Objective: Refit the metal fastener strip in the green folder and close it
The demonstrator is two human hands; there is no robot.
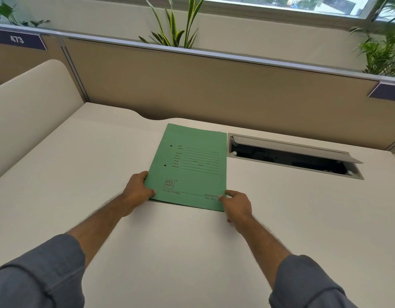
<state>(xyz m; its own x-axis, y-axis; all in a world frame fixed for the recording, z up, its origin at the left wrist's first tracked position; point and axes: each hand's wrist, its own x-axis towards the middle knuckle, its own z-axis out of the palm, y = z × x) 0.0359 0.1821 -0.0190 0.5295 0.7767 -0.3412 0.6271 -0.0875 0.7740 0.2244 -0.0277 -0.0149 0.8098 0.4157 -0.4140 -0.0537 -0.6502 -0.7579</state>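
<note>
The green folder [189,167] lies shut and flat on a pale desk [103,174], printed cover up, two punch holes near its left edge. The left hand [137,192] pinches the folder's near left corner, thumb on the cover. The right hand [237,206] grips the near right corner likewise. Just right of the folder, a cable hatch [294,156] is sunk in the desk, its lid propped open. Beyond the folder stands a tan partition [214,85]; behind that are plants [174,25] and a window [269,3]. A "473" sign [17,40] hangs far left of the folder.
</note>
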